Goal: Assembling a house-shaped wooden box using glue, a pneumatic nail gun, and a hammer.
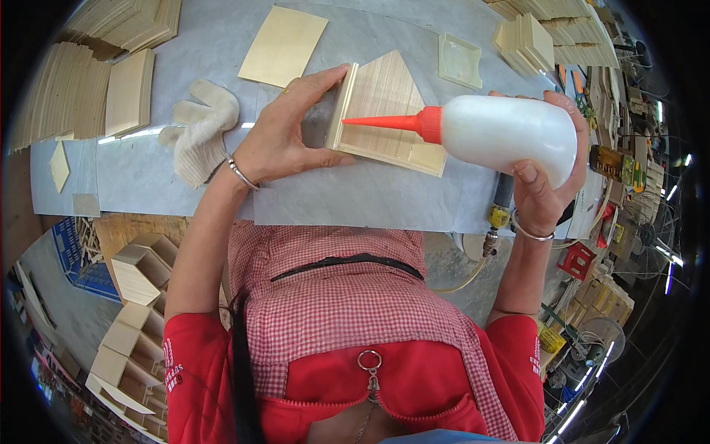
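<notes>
My left hand (279, 139) is closed round the left edge of a pale wooden house-shaped piece (392, 96), thumb at the near end and fingers at the far end. The piece rests on the grey tabletop, its pointed end facing away. A white squeeze bottle (499, 133) with a long red nozzle lies sideways in my right hand (546, 194), whose fingers wrap round its base. The nozzle reaches left over the wood, with its tip at the raised strip along the left edge. Whether any glue comes out is too small to tell.
A white knitted glove (202, 133) lies left of my left hand. Beyond are a loose thin panel (283, 46) and a small translucent tray (459, 62). Stacked wooden panels (127, 92) stand left, more at far right. An air tool (500, 209) hangs at the near edge; assembled wooden boxes (133, 348) stand lower left.
</notes>
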The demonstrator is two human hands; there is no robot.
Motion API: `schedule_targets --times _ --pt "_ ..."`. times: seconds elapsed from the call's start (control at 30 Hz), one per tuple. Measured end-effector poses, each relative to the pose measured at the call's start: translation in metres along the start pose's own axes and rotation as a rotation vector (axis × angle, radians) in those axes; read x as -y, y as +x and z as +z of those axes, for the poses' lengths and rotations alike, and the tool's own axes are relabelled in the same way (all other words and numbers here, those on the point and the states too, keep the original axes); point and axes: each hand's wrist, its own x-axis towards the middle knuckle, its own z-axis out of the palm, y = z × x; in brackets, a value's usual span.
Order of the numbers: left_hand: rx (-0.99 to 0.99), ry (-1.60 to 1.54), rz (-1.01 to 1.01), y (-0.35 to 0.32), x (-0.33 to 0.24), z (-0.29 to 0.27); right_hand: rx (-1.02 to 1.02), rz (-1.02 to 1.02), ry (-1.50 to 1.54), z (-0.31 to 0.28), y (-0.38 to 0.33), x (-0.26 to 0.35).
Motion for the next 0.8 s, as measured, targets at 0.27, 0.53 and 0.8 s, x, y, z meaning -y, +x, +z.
schedule_targets --times 0.27,0.53,0.8 --pt "0.0 -0.007 -0.006 0.0 0.001 0.0 0.008 -0.067 -0.067 0.0 0.015 0.0" --pt "0.007 -0.001 -0.022 -0.001 -0.001 -0.001 -0.053 -0.098 -0.063 0.003 0.031 -0.001" --pt "0.015 -0.009 -0.003 0.0 0.001 -0.001 -0.078 -0.098 -0.033 0.001 0.036 -0.007"
